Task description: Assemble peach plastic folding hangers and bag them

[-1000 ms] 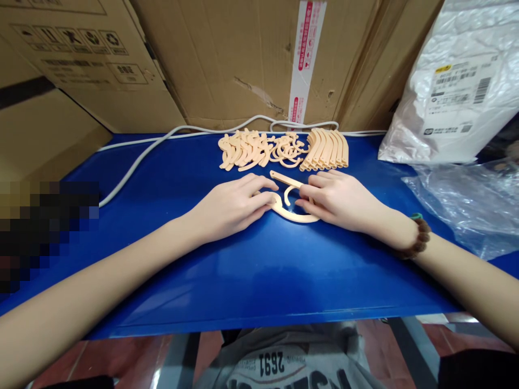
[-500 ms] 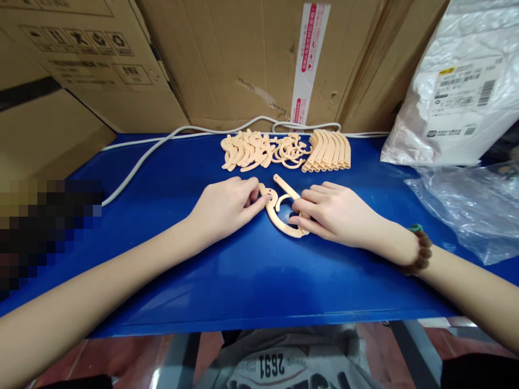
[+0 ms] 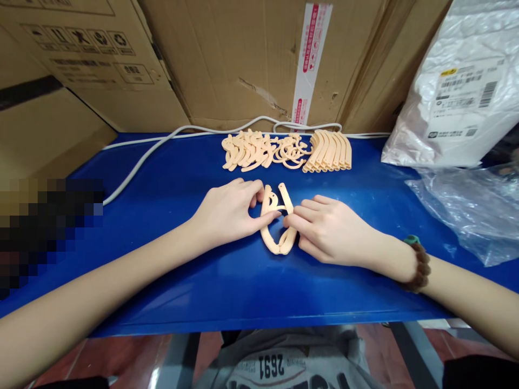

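Observation:
Two peach plastic curved pieces lie joined at their near ends on the blue table, forming a narrow U. My left hand pinches the left piece with thumb and fingers. My right hand pinches the right piece, fingers curled. Behind them lie a pile of curved peach pieces, a cluster of small hook-shaped pieces and a neat fanned row of wider curved pieces.
A white cable runs along the table's back edge. Cardboard boxes stand behind. A white plastic parcel and a clear plastic bag sit at the right. A blurred patch covers the left edge.
Both hands have turned the joined pieces from lying sideways to pointing away from me, and drawn the two arms closer together. The hands have shifted slightly nearer to me.

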Action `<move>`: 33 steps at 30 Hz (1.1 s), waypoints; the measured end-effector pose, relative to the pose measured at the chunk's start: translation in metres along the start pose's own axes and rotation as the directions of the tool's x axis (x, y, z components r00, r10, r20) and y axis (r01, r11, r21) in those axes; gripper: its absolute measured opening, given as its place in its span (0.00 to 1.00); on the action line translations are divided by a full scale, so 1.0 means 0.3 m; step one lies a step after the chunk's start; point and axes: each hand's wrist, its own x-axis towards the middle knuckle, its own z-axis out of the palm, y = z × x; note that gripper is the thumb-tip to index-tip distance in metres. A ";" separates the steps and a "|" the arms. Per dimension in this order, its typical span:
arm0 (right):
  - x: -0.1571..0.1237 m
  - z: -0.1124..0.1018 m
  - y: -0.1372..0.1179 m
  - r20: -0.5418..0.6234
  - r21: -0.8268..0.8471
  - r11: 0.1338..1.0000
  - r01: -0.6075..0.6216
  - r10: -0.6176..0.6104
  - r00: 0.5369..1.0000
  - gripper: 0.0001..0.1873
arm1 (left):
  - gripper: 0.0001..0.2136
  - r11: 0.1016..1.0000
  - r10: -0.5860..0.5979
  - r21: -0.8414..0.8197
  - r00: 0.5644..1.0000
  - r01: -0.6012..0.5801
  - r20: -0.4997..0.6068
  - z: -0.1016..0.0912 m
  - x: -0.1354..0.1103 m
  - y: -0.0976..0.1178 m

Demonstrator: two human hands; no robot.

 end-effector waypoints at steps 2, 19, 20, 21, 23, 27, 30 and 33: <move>-0.001 0.006 -0.005 -0.012 -0.018 0.999 0.035 -0.035 0.999 0.11 | 0.17 1.000 0.014 -0.016 1.000 -0.014 0.009 0.001 0.001 -0.002; 0.000 0.027 0.003 -0.065 -0.038 0.996 0.086 -0.088 0.994 0.14 | 0.11 0.952 0.208 -0.240 0.977 -0.189 0.056 0.010 0.019 -0.055; 0.000 0.023 0.008 -0.073 -0.044 0.996 0.074 -0.077 0.994 0.14 | 0.11 0.947 0.220 -0.251 0.974 -0.200 0.057 0.009 0.021 -0.060; 0.000 0.018 0.014 -0.078 -0.050 0.997 0.058 -0.061 0.995 0.14 | 0.11 0.942 0.232 -0.261 0.971 -0.209 0.058 0.007 0.023 -0.064; -0.002 0.008 0.029 -0.080 -0.057 0.998 0.013 -0.017 0.997 0.15 | 0.12 0.935 0.252 -0.271 0.966 -0.228 0.057 0.004 0.028 -0.072; -0.004 -0.004 0.057 -0.024 -0.077 0.992 -0.096 0.094 0.995 0.17 | 0.14 0.932 0.261 -0.271 0.964 -0.239 0.047 -0.001 0.040 -0.084; -0.005 -0.001 0.070 0.015 -0.061 0.989 -0.137 0.138 0.990 0.18 | 0.15 0.939 0.250 -0.248 0.968 -0.237 0.024 -0.001 0.048 -0.097; -0.007 0.006 0.076 0.030 -0.012 0.990 -0.137 0.137 0.990 0.17 | 0.16 0.949 0.242 -0.208 0.970 -0.236 0.004 0.001 0.055 -0.116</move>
